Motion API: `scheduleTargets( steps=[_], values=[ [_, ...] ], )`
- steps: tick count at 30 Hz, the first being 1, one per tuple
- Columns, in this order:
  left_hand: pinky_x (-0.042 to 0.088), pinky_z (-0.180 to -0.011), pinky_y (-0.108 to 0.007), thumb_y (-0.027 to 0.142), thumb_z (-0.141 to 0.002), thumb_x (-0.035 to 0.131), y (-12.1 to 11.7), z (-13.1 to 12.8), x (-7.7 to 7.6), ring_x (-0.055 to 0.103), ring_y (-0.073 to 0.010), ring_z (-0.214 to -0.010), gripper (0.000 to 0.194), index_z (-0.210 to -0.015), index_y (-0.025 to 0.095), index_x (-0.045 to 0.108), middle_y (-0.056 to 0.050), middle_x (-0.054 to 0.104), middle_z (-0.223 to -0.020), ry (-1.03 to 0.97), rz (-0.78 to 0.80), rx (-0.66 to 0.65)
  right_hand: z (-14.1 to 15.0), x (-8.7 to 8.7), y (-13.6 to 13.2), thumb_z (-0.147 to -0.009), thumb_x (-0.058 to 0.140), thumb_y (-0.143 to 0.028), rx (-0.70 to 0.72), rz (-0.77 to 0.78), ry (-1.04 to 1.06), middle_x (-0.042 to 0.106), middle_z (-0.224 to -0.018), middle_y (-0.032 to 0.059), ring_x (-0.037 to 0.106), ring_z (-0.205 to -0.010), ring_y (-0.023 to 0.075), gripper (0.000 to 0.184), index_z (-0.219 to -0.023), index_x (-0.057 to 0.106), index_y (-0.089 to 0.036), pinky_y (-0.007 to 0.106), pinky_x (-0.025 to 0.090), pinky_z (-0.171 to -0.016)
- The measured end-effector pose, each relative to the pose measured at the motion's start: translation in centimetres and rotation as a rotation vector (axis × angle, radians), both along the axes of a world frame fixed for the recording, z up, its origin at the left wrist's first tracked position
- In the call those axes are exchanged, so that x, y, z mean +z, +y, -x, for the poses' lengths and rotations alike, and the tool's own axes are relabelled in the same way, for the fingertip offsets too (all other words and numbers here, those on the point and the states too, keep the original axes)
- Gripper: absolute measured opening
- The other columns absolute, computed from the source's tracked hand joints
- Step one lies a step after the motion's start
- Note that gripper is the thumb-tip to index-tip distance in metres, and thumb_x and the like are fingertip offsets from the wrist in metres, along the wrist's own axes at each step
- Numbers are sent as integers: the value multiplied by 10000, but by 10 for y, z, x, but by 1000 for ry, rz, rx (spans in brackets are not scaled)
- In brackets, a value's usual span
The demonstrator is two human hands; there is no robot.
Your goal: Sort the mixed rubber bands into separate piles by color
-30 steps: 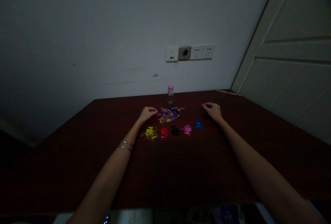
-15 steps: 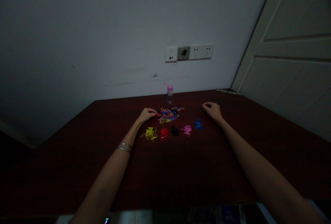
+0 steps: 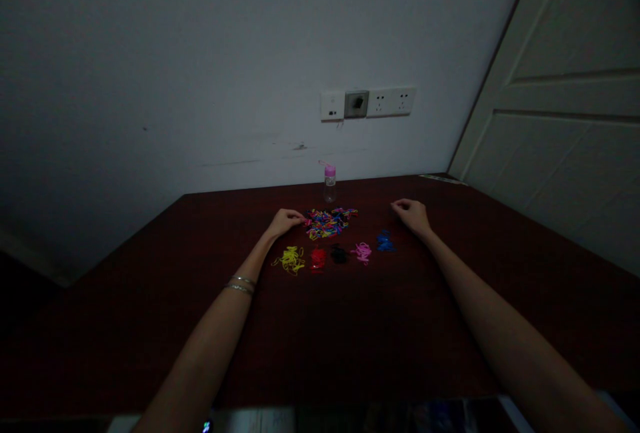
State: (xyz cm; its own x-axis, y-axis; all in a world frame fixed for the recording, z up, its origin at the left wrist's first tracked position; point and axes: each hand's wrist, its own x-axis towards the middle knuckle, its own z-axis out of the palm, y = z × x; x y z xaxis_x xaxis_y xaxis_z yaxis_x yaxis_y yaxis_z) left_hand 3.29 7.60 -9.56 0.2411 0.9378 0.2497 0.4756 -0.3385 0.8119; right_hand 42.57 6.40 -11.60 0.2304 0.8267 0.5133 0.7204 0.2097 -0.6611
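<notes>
A mixed heap of small coloured rubber bands (image 3: 327, 223) lies in the middle of the dark red table. At its left edge rests my left hand (image 3: 286, 221), thumb and fingers pinched together against the bands; what is between the fingertips is too small to make out. My right hand (image 3: 411, 214) lies on the table right of the heap, its fingers closed in a pinch whose inside is hidden. In a row nearer me are yellow bands (image 3: 292, 259), red bands (image 3: 318, 259), black bands (image 3: 339, 254), pink bands (image 3: 363, 253) and blue bands (image 3: 385, 241), the blue closest to my right hand.
Behind the heap, a clear bottle with a pink lid (image 3: 330, 183) stands upright near the wall. Sockets and switches (image 3: 367, 103) are mounted above it. A pale panelled door (image 3: 560, 126) is at the right. The table's front edge (image 3: 320, 405) runs below my forearms.
My left hand has dropped very slightly at the edge of the heap. Otherwise the hands and the band piles stay in place; the view shifts a little.
</notes>
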Motion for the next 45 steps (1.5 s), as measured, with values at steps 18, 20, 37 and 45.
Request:
scheduleTargets(
  steps=[18,20,37,45],
  values=[
    [396,-607,-239,343,-638,642,1,3,36,553,-145,-642,255,-731,119,717,-49,668,-668,63,-140,24,1,0,0,-711,515,-379,-4,11,-10,671,-708,85,604,-657,195,327,-782,701,-120,288,428,-628],
    [396,-600,-236,330,-646,634,0,1,39,552,-140,-637,254,-744,110,717,-51,668,-665,74,-124,19,0,0,0,-714,515,-377,-4,19,-16,669,-702,82,604,-652,194,327,-786,701,-117,286,426,-623],
    [412,-582,-247,228,-645,642,-27,-36,73,558,-127,-616,170,-741,112,720,-93,673,-694,-56,0,-202,146,52,-31,-611,720,-371,697,170,262,656,-882,87,559,-672,115,506,-1027,615,-102,234,464,-593],
    [399,-555,-236,247,-657,623,-32,-43,79,519,-105,-574,204,-775,109,719,-69,660,-673,36,37,-293,162,50,-35,-635,705,-381,729,148,285,670,-829,78,586,-692,142,426,-950,654,-99,252,466,-622]
  ],
)
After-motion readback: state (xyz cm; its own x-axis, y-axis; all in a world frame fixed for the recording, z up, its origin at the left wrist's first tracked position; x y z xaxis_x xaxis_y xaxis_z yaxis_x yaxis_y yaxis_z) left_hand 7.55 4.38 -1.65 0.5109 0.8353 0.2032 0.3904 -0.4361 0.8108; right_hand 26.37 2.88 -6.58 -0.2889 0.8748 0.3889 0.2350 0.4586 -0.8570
